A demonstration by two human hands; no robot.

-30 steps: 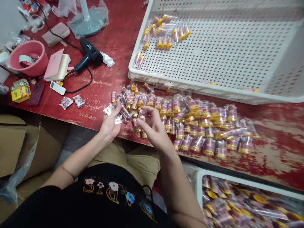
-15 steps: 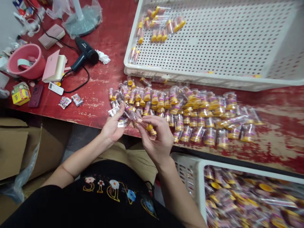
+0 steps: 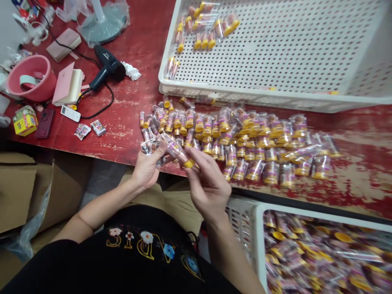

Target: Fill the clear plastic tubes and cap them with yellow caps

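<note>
A clear plastic tube with a purple label and a yellow cap lies slantwise between my two hands. My left hand is closed, its thumb pressing the tube's upper end. Small printed packets or cards show by the left fingers; whether they are held too I cannot tell. My right hand pinches the yellow-capped end between thumb and fingers. Just beyond my hands, many similar capped tubes stand and lie in crowded rows on the red table.
A white perforated tray at the back holds several tubes in its left corner. A white crate full of tubes stands at lower right. Leftward are a hair dryer, a pink basin, a phone and two small packets.
My right hand has shifted slightly right, toward the tube's capped end. The tube now shows more plainly between my hands. The view has moved a little.
</note>
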